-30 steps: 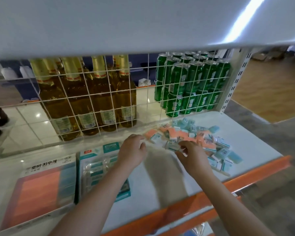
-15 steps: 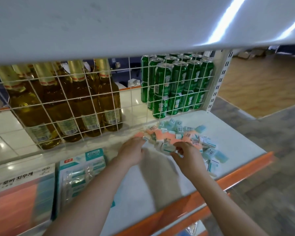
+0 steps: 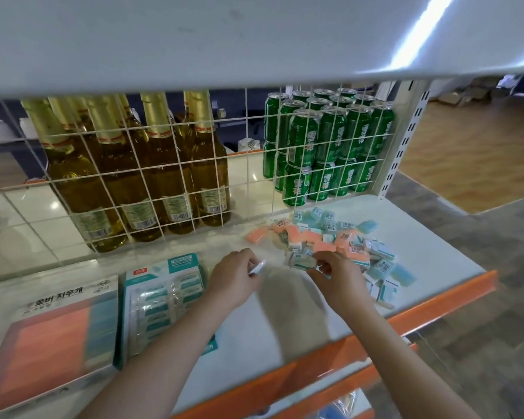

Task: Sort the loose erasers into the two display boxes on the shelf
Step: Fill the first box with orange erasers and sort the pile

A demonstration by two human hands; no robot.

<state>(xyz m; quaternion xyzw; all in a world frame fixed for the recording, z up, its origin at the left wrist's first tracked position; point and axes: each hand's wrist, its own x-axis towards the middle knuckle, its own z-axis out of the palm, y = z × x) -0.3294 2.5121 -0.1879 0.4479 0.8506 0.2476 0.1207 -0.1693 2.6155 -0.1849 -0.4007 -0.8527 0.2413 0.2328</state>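
Note:
A heap of loose erasers [image 3: 339, 240], orange ones and teal-sleeved ones, lies on the white shelf [image 3: 285, 322] at the right. My left hand [image 3: 235, 279] pinches a small white eraser [image 3: 257, 268] just left of the heap. My right hand [image 3: 335, 278] pinches a teal-sleeved eraser [image 3: 300, 261] at the heap's near-left edge. Two display boxes stand at the left: one with orange and teal rows [image 3: 46, 343], and one with teal-sleeved erasers [image 3: 161, 297]. My left forearm crosses the second box's lower corner.
A white wire grid [image 3: 245, 164] backs the shelf; behind it stand amber glass bottles [image 3: 139, 176] and stacked green cans [image 3: 324, 149]. An upper shelf [image 3: 224, 40] hangs overhead. The orange front rail [image 3: 406, 322] marks the shelf's near edge.
My left hand has drawn back from the heap toward the boxes with a white eraser in its fingers. My right hand has stayed at the heap. The camera shifted.

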